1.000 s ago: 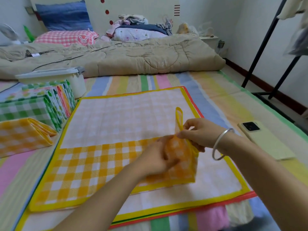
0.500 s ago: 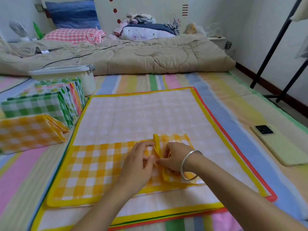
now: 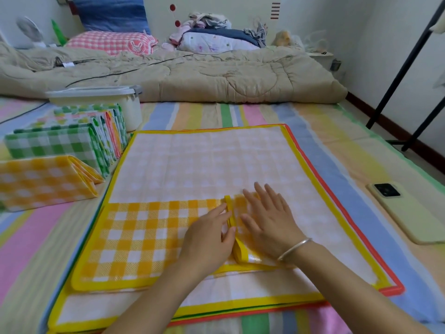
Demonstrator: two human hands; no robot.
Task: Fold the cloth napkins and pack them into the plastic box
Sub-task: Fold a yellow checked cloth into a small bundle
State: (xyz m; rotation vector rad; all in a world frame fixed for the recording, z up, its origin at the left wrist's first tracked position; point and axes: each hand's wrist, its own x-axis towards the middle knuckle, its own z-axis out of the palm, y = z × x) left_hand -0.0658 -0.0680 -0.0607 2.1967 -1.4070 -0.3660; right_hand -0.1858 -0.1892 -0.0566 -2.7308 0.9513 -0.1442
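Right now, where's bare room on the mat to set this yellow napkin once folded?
Free: the pink-striped mat in front of the folded yellow napkin, left of the spread napkins; the strip between their far edge and the quilt; the band between their red edge and the phone. Crowded: far left, where folded green napkins stand in front of the plastic box.

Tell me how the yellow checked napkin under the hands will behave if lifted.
The yellow checked napkin looks thin and flat, so likely floppy and light. Its fold may spring open: the right hand presses it down. Its sheen suggests slipperiness.
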